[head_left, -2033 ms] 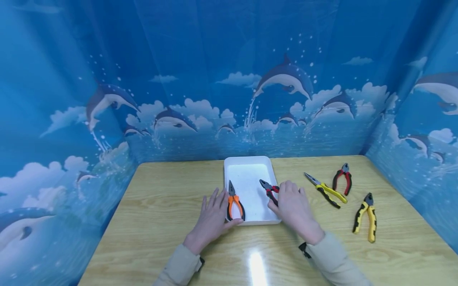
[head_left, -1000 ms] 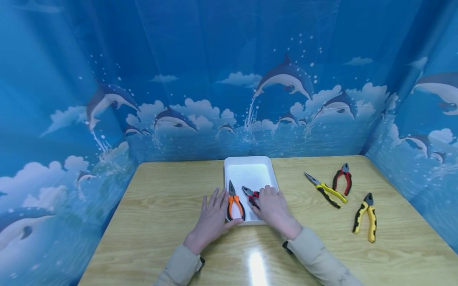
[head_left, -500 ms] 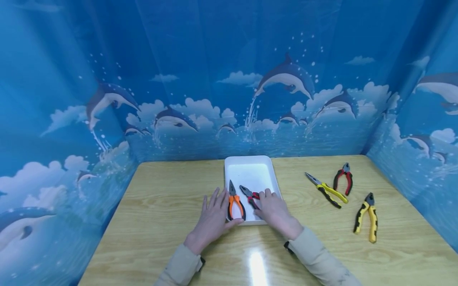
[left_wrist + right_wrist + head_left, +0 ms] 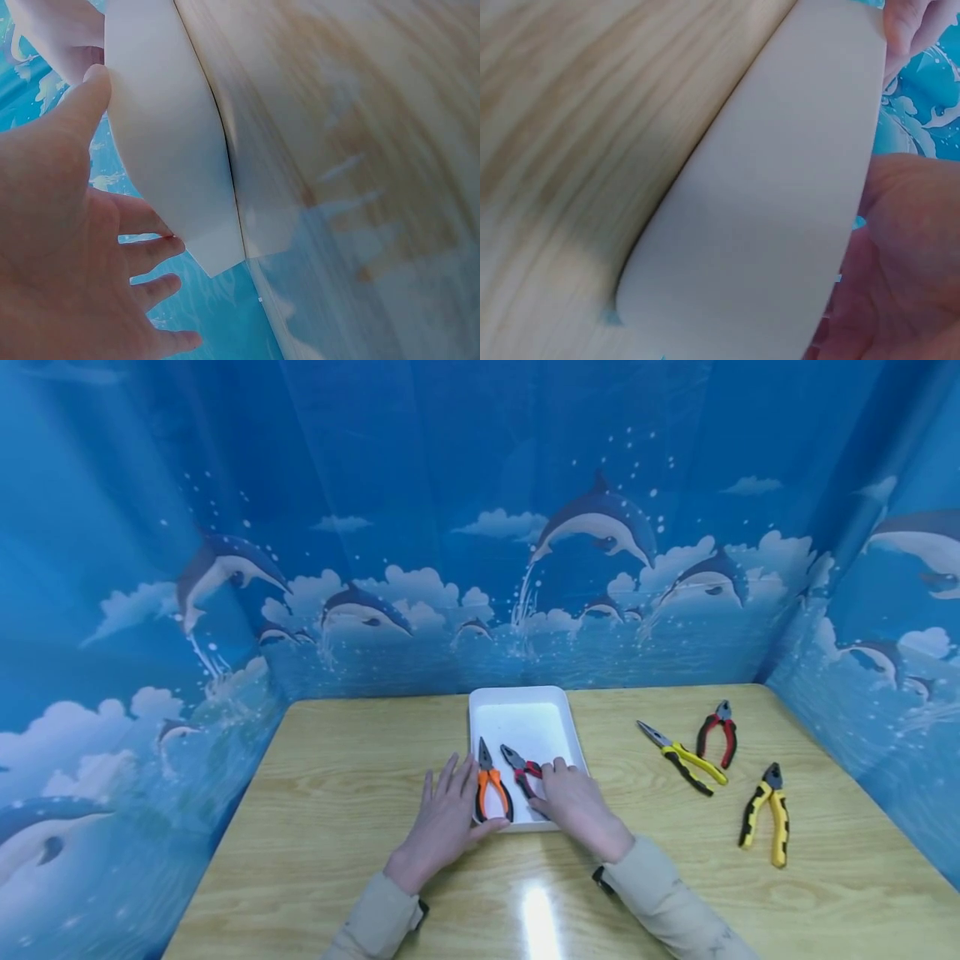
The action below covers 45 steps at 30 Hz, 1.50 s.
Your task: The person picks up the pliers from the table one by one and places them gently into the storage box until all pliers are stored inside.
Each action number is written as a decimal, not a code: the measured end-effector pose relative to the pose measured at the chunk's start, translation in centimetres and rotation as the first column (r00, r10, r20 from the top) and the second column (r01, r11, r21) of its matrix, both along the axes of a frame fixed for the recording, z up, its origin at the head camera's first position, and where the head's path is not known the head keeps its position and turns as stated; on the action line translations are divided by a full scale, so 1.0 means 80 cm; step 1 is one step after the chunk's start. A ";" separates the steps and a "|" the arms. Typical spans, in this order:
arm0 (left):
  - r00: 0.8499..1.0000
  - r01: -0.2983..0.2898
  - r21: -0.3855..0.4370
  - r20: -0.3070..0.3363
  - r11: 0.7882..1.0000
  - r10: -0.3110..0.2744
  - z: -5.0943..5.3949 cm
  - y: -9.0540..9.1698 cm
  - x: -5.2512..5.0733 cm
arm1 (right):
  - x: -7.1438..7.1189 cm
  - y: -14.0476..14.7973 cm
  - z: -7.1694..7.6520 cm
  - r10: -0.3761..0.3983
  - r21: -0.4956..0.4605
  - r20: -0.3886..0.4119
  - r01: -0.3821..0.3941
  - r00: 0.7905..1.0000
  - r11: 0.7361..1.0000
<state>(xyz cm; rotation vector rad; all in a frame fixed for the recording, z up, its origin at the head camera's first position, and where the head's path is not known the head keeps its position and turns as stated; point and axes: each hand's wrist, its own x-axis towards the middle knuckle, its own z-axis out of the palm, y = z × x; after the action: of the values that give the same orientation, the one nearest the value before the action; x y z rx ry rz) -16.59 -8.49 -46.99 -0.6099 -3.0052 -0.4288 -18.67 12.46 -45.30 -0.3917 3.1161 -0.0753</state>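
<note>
A white tray (image 4: 517, 717) stands on the table. My left hand (image 4: 442, 814) rests along its left side, fingers spread, thumb at the front rim. In the left wrist view that hand (image 4: 82, 217) touches the outer tray wall (image 4: 165, 142). Orange-and-black needle-nose pliers (image 4: 488, 777) lie in the tray beside the thumb. To their right, my right hand (image 4: 579, 802) holds red-and-black combination pliers (image 4: 517, 762) by the handles, inside the tray. The handle ends are hidden under the fingers. In the right wrist view the tray wall (image 4: 757, 172) covers most of the right hand (image 4: 907, 255).
On the table right of the tray lie yellow-and-black long-nose pliers (image 4: 673, 752), small red-and-black pliers (image 4: 723, 718) and yellow-and-black combination pliers (image 4: 772, 783). A blue dolphin-print curtain (image 4: 420, 485) hangs behind the wooden table (image 4: 352, 752) and along both sides.
My right hand has carried the red-and-black combination pliers left, from the tray's right side to beside the orange pliers; over the last half second it barely moves. My left hand stays put.
</note>
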 end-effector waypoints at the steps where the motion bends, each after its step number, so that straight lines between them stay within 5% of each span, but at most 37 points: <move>1: 1.000 -0.002 -0.002 0.002 1.000 0.002 0.000 0.000 0.000 | -0.001 -0.002 0.000 0.003 -0.001 -0.002 -0.003 1.000 1.000; 24: 1.000 -0.005 -0.008 0.011 1.000 0.006 0.005 0.000 0.002 | 0.000 -0.014 0.002 0.029 -0.147 0.017 -0.026 0.999 0.989; 30: 1.000 -0.011 -0.012 0.020 1.000 0.012 0.005 0.002 0.001 | -0.002 -0.007 0.003 0.019 -0.167 -0.105 -0.036 0.994 0.985; 36: 0.999 -0.022 -0.028 0.029 0.999 0.023 0.005 0.003 0.000 | -0.003 0.003 0.009 0.003 -0.196 -0.257 -0.055 0.966 0.979; 45: 0.999 -0.019 -0.003 0.033 1.000 0.019 0.003 0.002 0.001 | -0.008 0.022 0.009 -0.011 -0.223 -0.375 -0.078 0.927 0.972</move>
<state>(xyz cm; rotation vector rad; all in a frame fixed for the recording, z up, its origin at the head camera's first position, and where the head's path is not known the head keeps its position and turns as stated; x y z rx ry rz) -16.55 -8.37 -46.72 -0.5790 -3.0413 -0.4377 -19.28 14.25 -44.61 -0.5191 3.4867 -0.4226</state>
